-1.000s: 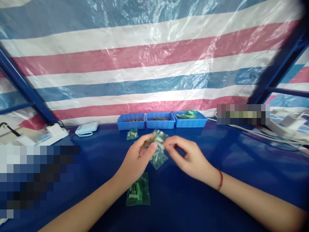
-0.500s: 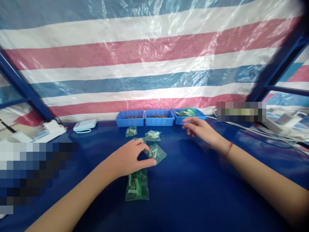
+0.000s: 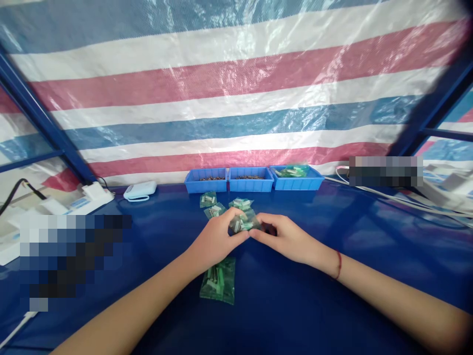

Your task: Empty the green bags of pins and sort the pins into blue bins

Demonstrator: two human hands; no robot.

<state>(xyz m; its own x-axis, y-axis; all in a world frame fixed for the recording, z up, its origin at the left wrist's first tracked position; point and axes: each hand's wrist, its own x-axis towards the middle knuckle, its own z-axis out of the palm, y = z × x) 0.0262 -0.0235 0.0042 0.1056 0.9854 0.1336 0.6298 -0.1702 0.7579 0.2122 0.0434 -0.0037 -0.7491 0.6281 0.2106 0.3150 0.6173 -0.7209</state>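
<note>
Both my hands meet over the middle of the table around a small clear plastic bag with light-coloured parts inside. My left hand pinches its left side between thumb and fingers. From the other side my right hand grips the bag's right edge, thumb tip close to the left thumb. Just beyond lie more small bags: one bag at the back, another bag beside my left fingers, and a third bag behind the held one. A larger greenish bag of parts lies nearer, below my left wrist.
Along the back stand a left blue bin and a middle blue bin, both with small metal pieces, and a right blue bin with green bags. A light-blue device and a power strip are at left; cables run at right.
My right hand has come from near the right bin to the middle and taken hold of the small bag. My left hand has closed on that bag too, and the bag is lifted slightly.
</note>
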